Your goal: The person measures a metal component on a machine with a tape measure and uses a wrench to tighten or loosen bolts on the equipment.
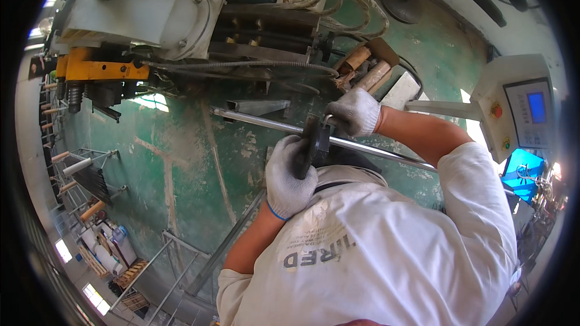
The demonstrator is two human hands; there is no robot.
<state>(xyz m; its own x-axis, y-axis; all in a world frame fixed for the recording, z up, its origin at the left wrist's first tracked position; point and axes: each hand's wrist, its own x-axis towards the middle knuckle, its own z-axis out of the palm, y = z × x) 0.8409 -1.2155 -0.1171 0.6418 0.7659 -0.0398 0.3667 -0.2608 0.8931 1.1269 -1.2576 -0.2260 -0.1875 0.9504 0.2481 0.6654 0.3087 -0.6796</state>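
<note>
In a white knit glove, my left hand (287, 178) is closed around a dark, flat-sided metal block (312, 136). The block sits on a long shiny metal rod (260, 119) that slants across in front of my body. My right hand (356, 111), gloved as well, is closed just to the right of the block. A small bent metal piece that looks like a hex key (327, 119) comes out of its fingers against the block. The fingers hide most of this piece.
A large machine with a yellow bracket (106, 69) and hoses fills the far left. Beyond my right hand lies an open cardboard box (382, 51) with brown rolls. A control panel (525, 105) with a blue screen stands right. A grey metal frame (181, 265) is at lower left.
</note>
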